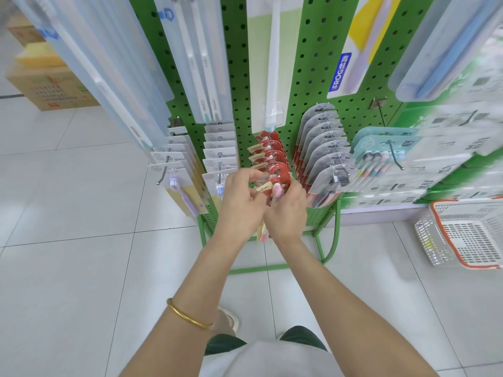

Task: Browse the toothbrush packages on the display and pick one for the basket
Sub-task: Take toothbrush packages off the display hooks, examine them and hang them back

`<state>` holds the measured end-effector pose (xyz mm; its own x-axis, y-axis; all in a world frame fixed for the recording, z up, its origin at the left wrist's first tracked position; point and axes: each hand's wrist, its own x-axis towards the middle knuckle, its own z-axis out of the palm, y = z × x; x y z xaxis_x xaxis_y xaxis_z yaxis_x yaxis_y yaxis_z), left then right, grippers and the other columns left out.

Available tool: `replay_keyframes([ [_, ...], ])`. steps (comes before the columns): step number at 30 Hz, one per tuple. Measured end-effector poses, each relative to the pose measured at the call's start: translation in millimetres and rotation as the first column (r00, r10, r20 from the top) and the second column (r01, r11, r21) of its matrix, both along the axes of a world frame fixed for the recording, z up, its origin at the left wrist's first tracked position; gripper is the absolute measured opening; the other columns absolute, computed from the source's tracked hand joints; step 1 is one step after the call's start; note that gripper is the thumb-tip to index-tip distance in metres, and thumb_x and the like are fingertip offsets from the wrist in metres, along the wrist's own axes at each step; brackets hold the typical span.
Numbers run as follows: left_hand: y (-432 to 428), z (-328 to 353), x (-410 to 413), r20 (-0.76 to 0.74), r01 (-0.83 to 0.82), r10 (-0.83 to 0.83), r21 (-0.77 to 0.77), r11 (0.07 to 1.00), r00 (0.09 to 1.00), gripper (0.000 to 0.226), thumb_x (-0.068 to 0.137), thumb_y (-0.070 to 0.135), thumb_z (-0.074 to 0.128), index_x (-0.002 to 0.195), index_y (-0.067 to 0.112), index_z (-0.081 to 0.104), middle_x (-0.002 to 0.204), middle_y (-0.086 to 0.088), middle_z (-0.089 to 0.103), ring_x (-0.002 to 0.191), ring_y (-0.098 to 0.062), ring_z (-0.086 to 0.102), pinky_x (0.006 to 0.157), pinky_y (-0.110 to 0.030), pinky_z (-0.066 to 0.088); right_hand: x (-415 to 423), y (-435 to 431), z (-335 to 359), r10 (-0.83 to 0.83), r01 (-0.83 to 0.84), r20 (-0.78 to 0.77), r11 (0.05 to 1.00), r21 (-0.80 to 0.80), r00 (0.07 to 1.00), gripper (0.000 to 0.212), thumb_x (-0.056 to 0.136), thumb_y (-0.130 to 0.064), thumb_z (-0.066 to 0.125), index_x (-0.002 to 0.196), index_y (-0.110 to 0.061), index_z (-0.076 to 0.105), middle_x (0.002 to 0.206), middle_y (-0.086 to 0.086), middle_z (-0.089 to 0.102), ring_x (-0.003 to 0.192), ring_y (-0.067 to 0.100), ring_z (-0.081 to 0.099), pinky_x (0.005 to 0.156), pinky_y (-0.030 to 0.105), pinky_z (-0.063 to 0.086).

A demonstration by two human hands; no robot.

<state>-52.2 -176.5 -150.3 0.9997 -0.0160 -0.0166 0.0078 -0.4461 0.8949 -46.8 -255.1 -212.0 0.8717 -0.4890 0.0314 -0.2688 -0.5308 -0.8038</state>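
1 half-hidden red package (273,189) pinched between left hand (241,206) and right hand (286,212)

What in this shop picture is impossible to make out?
1. Front red package: head view, lower part hidden behind the left hand and right hand that grip it.
2. Basket: head view, right side cut off by the frame edge.
3. Packages on the right: head view, blurred, print unreadable.
4. Cardboard box: head view, blurred, markings too small to read.
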Motion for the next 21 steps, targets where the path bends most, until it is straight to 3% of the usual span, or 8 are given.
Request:
replay_keyframes([
  [4, 0.7, -2.0, -0.8, -0.006, -0.006, 0.006, 0.011, 1.0, 1.0, 0.037, 0.088, -0.004, 0.045, 0.113, 0.022, 0.051, 0.12, 0.003, 0.044, 0.084, -0.004, 0.055, 0.07, -0.007, 0.045, 8.1, -1.8, -3.5, 0.017, -0.016, 0.008, 1.0, -0.014, 1.0, 0.101, 0.052, -0.067, 0.031, 0.124, 0.002, 0.044, 0.112, 0.019, 0.054, 0.106, 0.037, 0.049, 0.084, 0.048, 0.043],
  [8, 1.2, -4.5, -1.0, -0.007, -0.009, 0.009, 0.029, 1.0, 1.0, 0.034, 0.09, -0.002, 0.046, 0.117, 0.017, 0.051, 0.122, 0.0, 0.044, 0.079, 0.004, 0.055, 0.069, -0.006, 0.043, 21.1, -4.6, -11.0, 0.048, -0.049, -0.039, 0.998, -0.027, 0.998, 0.08, 0.068, -0.047, 0.068, 0.126, 0.001, 0.041, 0.117, 0.019, 0.051, 0.111, 0.037, 0.047, 0.088, 0.043, 0.039],
  [10, 1.7, -4.8, -1.5, 0.001, -0.009, 0.009, 0.027, 1.0, 1.0, 0.032, 0.09, -0.002, 0.047, 0.113, 0.019, 0.051, 0.12, -0.001, 0.044, 0.075, 0.01, 0.054, 0.066, -0.006, 0.042, 27.5, -5.5, -14.5, 0.045, -0.047, -0.041, 0.998, -0.052, 0.998, 0.083, 0.067, -0.046, 0.074, 0.127, 0.0, 0.04, 0.119, 0.017, 0.05, 0.111, 0.034, 0.046, 0.089, 0.039, 0.037],
  [15, 2.9, -2.4, -4.0, -0.02, -0.01, 0.01, -0.008, 1.0, 1.0, 0.033, 0.089, -0.006, 0.045, 0.114, 0.014, 0.052, 0.119, -0.003, 0.043, 0.071, 0.006, 0.055, 0.055, -0.008, 0.043, 38.7, -4.1, -18.7, 0.04, -0.044, -0.045, 0.995, -0.087, 0.998, 0.099, 0.062, -0.054, 0.08, 0.132, -0.002, 0.035, 0.122, 0.014, 0.048, 0.113, 0.032, 0.046, 0.091, 0.038, 0.038],
  [19, 4.6, -6.2, -4.1, 0.003, -0.013, 0.013, 0.014, 1.0, 1.0, 0.033, 0.089, -0.003, 0.047, 0.106, 0.025, 0.049, 0.12, -0.001, 0.045, 0.099, -0.014, 0.057, 0.078, -0.017, 0.045, 37.9, -4.8, -21.6, 0.053, -0.057, -0.046, 0.994, -0.098, 0.998, 0.102, 0.062, -0.054, 0.08, 0.136, -0.003, 0.032, 0.125, 0.013, 0.048, 0.116, 0.032, 0.046, 0.093, 0.037, 0.037],
  [21, 5.2, -8.7, -4.6, -0.002, -0.011, 0.011, 0.013, 1.0, 1.0, 0.032, 0.089, -0.001, 0.048, 0.105, 0.027, 0.049, 0.119, 0.0, 0.045, 0.101, -0.017, 0.056, 0.08, -0.02, 0.044, 35.8, -5.5, -21.1, 0.053, -0.057, -0.047, 0.993, -0.102, 0.997, 0.104, 0.063, -0.054, 0.08, 0.138, -0.003, 0.03, 0.129, 0.014, 0.047, 0.119, 0.032, 0.045, 0.095, 0.037, 0.036],
])
